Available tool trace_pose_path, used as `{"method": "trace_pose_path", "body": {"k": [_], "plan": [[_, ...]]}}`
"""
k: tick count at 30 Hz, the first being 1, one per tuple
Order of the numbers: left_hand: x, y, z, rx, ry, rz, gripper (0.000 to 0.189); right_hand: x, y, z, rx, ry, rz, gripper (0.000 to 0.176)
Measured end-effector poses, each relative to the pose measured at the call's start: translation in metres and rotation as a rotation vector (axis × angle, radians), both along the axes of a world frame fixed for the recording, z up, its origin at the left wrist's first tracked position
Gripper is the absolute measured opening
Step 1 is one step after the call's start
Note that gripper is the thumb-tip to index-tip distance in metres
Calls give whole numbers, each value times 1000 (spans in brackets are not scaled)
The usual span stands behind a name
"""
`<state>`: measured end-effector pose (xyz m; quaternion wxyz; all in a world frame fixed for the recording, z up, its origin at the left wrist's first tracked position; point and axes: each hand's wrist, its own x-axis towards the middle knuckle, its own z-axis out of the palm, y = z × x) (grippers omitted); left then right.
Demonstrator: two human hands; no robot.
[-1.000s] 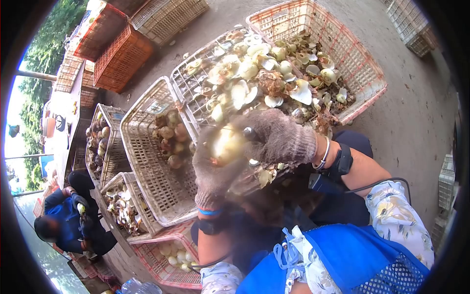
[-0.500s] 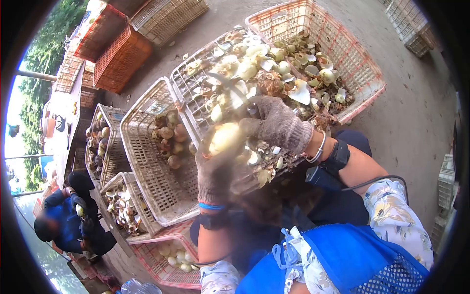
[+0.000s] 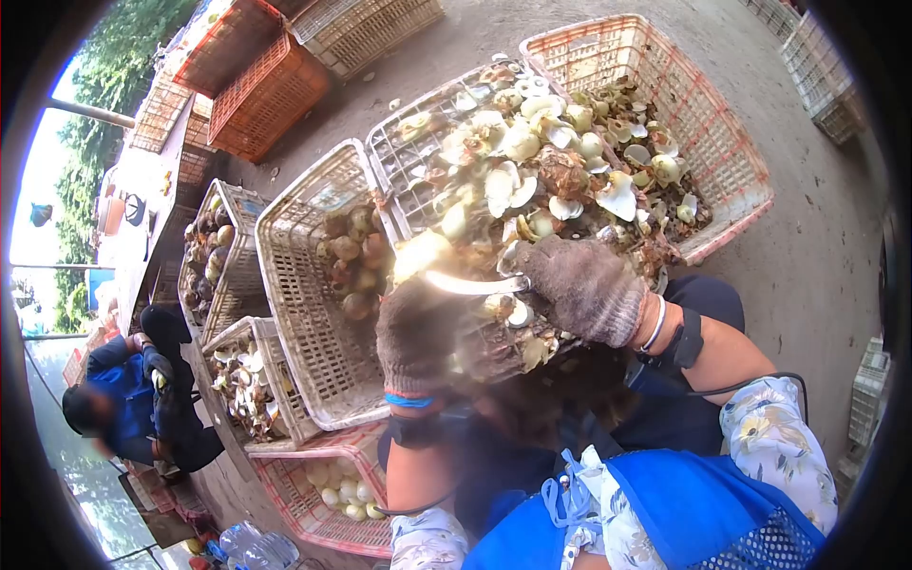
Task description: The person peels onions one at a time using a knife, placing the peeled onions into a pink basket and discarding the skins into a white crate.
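Observation:
My left hand (image 3: 416, 332), in a brown knit glove, is closed round a pale peeled onion (image 3: 422, 255) at its fingertips. My gloved right hand (image 3: 586, 290) grips a small knife, whose curved, shiny blade (image 3: 465, 283) points left and overlaps the lower side of the onion. Both hands are over a crate-like rack (image 3: 388, 157) heaped with onion peels (image 3: 508, 185) and cut pieces. Left of my left hand stands a crate (image 3: 285, 237) with unpeeled onions (image 3: 353, 261) at its far end.
A red-and-white crate (image 3: 731, 142) behind the heap holds more scraps. Peeled onions (image 3: 351, 499) lie in a pink crate (image 3: 285, 475) at lower left. Another person (image 3: 128, 404) in blue sits at far left beside crates. Orange crates (image 3: 256, 109) stand at the back.
The knife blade has swung down from pointing up over the heap to lie beside the onion. My right hand has turned and lowered slightly; the whole view has shifted a little.

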<state>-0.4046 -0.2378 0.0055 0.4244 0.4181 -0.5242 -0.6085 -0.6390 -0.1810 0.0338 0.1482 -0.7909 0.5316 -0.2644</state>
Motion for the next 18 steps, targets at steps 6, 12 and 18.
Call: {"method": "trace_pose_path", "body": {"k": [6,12,18], "plan": [[6,-5,-19,149,255,121,55,2,2,0,-40,31,-10,37],[4,-4,-9,306,422,141,55,6,1,1,-54,73,-33,18],[-21,7,28,68,64,44,61,14,-5,14,463,-829,-197,32]]}}
